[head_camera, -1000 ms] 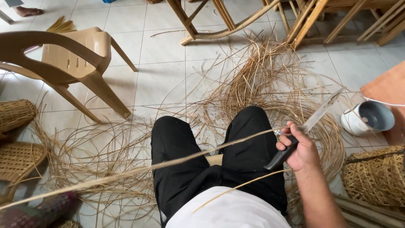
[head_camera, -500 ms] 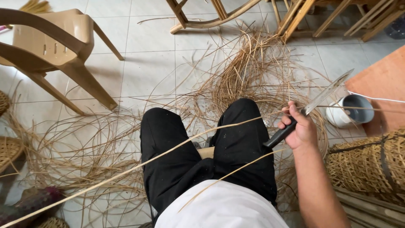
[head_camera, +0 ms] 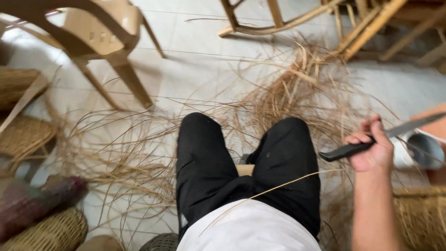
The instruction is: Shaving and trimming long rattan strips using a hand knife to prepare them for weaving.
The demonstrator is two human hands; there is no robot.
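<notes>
Beside the rt knee, right hand (head_camera: 371, 153) grips a black-handled, long-bladed knife (head_camera: 367, 145), w/ a thin tan cane strip (head_camera: 278, 187) just left; left hand unseen.

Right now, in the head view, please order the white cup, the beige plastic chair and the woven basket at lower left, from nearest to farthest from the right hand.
From the right hand:
1. White cup, just beside it on the right.
2. Beige plastic chair, upper left, across the floor.
3. Woven basket, lower left corner; only slightly farther than the chair.
</notes>
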